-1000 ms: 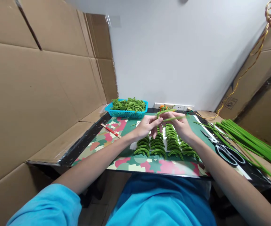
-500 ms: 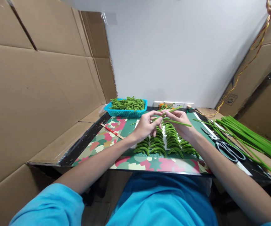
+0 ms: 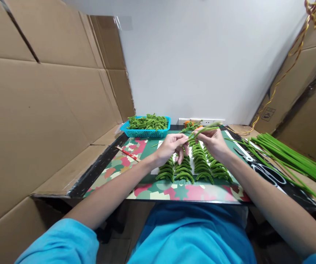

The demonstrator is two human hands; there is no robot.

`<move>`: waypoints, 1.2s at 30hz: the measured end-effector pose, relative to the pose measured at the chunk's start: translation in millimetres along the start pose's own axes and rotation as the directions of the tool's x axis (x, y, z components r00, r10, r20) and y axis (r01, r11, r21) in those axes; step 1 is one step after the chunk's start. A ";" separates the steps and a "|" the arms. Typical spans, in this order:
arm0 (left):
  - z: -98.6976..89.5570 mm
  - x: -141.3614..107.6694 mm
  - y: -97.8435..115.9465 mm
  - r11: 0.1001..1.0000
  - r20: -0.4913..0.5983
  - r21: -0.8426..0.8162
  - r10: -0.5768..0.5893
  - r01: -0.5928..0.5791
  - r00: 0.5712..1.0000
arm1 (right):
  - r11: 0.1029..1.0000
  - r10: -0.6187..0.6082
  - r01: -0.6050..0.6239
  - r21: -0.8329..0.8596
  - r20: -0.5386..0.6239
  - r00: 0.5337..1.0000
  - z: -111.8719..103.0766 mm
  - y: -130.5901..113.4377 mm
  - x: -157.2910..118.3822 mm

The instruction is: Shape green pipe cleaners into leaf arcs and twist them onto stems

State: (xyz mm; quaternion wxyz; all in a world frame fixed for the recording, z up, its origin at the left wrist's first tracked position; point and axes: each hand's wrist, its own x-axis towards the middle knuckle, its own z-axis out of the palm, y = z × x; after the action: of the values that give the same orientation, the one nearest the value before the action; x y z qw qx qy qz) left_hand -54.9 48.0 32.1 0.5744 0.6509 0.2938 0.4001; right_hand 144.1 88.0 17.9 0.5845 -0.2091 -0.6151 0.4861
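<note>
Above the mat, green pipe cleaners (image 3: 207, 128) are pinched between my two hands, their free ends lying close together and pointing right. My left hand (image 3: 173, 145) grips the left end with thumb and forefinger, its other fingers curled loosely down. The fingertips of my right hand (image 3: 212, 140) close on the same stems slightly farther right. How they are joined at the fingertips is too small to tell. Below both hands, several columns of short curved green pipe-cleaner pieces (image 3: 184, 172) lie on white paper, partly hidden by the hands.
A blue basket (image 3: 147, 133) heaped with curled green pieces stands at the back left. Orange-and-green pipe-cleaner work (image 3: 190, 124) lies by a power strip (image 3: 211, 121). To the right are scissors (image 3: 267, 174) and long green pipe cleaners (image 3: 292, 156). A red-wrapped stick (image 3: 129, 154) lies left. Cardboard walls flank the table.
The held stems' free ends, spread apart in two directions before, now run together up to the right. My right hand has turned slightly and shifted right, while my left hand stays nearly in place.
</note>
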 end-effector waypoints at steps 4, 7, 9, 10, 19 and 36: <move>-1.3 -0.9 6.3 0.961 0.076 -0.235 -0.135 0.149 0.988 | 0.959 -0.172 0.195 -0.207 0.122 0.978 -15.9 -15.4 1.7; 0.0 -3.8 6.6 0.912 0.116 -0.353 -0.181 0.211 0.977 | 0.896 -0.264 0.311 -0.316 0.183 0.947 -21.4 -29.8 -0.7; 1.1 -5.7 7.0 0.890 0.149 -0.379 -0.211 0.253 0.966 | 0.855 -0.290 0.348 -0.384 0.201 0.936 -21.6 -37.3 -3.1; 1.5 -6.3 7.6 0.886 0.164 -0.377 -0.223 0.270 0.961 | 0.839 -0.294 0.353 -0.414 0.200 0.935 -21.1 -39.6 -4.2; -1.0 -1.9 3.9 0.999 -0.049 0.049 -0.013 0.015 0.999 | 0.991 0.003 0.010 -0.136 0.090 0.996 -8.7 -14.5 -5.2; -2.3 -8.7 -10.1 0.421 -0.017 0.895 0.360 -0.147 0.933 | 0.962 0.175 -0.150 -0.229 0.093 0.980 -4.9 -5.6 -10.2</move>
State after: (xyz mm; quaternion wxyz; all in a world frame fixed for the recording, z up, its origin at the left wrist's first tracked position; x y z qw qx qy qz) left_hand -60.5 43.5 20.7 0.0536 0.8442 0.4132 0.3374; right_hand 152.7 78.9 16.5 0.4802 -0.2948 -0.6779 0.4722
